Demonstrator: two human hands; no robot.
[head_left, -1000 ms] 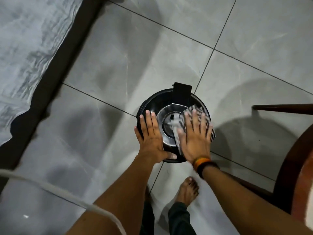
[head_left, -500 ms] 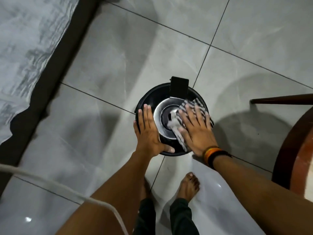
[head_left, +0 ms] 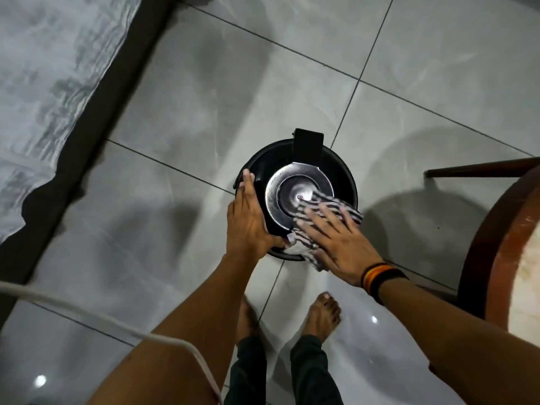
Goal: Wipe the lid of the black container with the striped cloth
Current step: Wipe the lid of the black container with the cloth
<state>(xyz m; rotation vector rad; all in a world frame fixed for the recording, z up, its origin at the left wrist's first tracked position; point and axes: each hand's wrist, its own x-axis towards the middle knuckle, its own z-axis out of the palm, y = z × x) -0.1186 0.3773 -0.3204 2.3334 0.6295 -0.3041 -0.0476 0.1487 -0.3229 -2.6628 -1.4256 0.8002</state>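
A round black container (head_left: 336,168) stands on the tiled floor, seen from above. Its lid has a shiny metal disc (head_left: 292,191) in the middle and a black hinge tab (head_left: 307,146) at the far side. My left hand (head_left: 248,220) lies flat against the container's left rim, fingers together, steadying it. My right hand (head_left: 336,238) presses the black-and-white striped cloth (head_left: 327,209) onto the lid's near right part, fingers spread. The cloth's lower end hangs over the near rim.
My bare feet (head_left: 321,314) stand just in front of the container. A dark wooden chair (head_left: 482,244) stands at the right, one rail reaching toward the container. A grey sheet with a dark edge (head_left: 43,83) covers the left. A white cord (head_left: 117,325) crosses the lower left.
My right hand has dragged the cloth from the lid's centre toward the near right rim, uncovering the metal disc. My left hand has slid outward to the left rim.
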